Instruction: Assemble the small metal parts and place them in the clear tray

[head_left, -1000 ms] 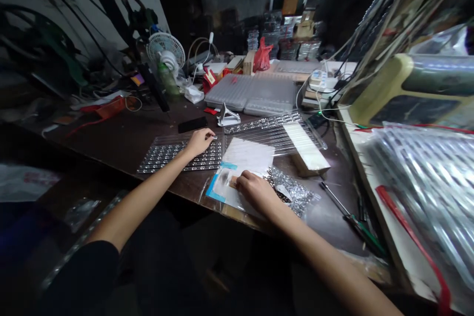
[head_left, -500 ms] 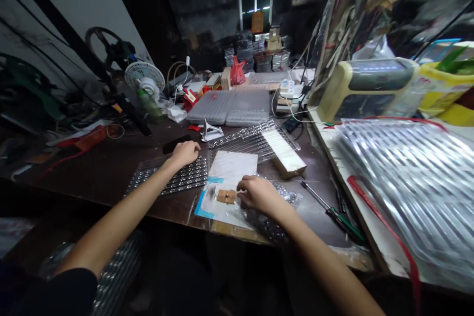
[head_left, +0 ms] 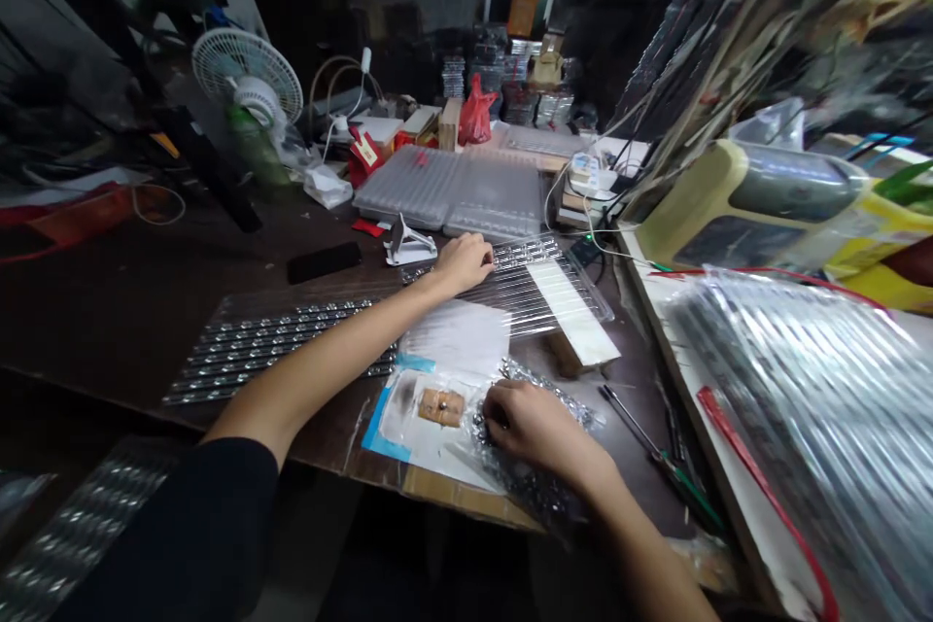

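Both curled, contents unclear; I'd go light: left hand (head_left: pixel 464 262) at ribbed tray (head_left: pixel 510 294), right hand (head_left: pixel 523 418) at metal parts (head_left: pixel 543 379).

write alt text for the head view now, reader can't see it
A person's left hand is over a ridged clear plastic tray with shiny silvery pieces; the right hand is at a clear plastic bag of small metallic pieces on a dark brown tabletop.

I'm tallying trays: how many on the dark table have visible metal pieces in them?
2: the left tray, by the white sheet, and the right tray, beneath the left hand. Others may be hidden.
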### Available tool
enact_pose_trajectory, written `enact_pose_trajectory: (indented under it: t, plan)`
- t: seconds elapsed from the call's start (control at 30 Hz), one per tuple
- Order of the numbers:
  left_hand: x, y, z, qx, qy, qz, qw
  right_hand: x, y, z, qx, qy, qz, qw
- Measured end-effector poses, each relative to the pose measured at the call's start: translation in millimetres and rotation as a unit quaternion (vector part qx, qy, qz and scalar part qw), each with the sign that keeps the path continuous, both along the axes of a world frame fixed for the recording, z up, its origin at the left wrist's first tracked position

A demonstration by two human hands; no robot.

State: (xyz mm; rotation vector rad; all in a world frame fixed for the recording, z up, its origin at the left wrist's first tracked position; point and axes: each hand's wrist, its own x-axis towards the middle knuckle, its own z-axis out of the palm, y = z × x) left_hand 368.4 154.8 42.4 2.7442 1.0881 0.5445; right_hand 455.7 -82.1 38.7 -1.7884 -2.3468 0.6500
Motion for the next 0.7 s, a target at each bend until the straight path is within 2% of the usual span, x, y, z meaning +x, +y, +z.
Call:
enact_pose_trajectory:
  t: [0.1, 0.2, 0.3, 0.4, 0.47, 0.57, 0.63, 0.7]
  plan:
    - [1.9, 2.4, 0.3, -0.012, -0.004, -0.016, 1.000, 4.7, 1.4, 1.3, -0.020, 0.029, 0.006, 0.999]
    - [-13.2, -6.9, 9.4, -0.042, -0.062, -0.042, 0.996, 10.3, 3.5, 1.3, -0.035, 0.101, -0.008, 0.994]
    - [-48.0, -38.8, 22.6, -0.098, -0.158, -0.076, 0.980, 13.5, 5.6, 0.0, -0.033, 0.150, -0.028, 0.988]
    - [-92.5, -90.5, 26.1, -0.147, -0.208, -0.078, 0.964, 11.8, 6.3, -0.9, 0.012, 0.164, -0.018, 0.986]
    - [-118.9, -127.7, 15.9, -0.181, -0.217, -0.030, 0.959, 8.7, 5.9, -1.3, 0.034, 0.170, -0.013, 0.985]
    - [-143.1, -172.0, -14.5, -0.220, -0.239, 0.065, 0.944, 4.2, 5.5, -4.3, 0.055, 0.165, -0.021, 0.985]
    - [-149.0, -188.3, -34.1, -0.232, -0.242, 0.096, 0.937, 1.9, 6.2, -8.3, 0.072, 0.160, -0.028, 0.984]
    - [-149.9, -195.1, -45.9, -0.232, -0.242, 0.112, 0.936, -0.5, 7.4, -12.3, 0.071, 0.165, -0.029, 0.983]
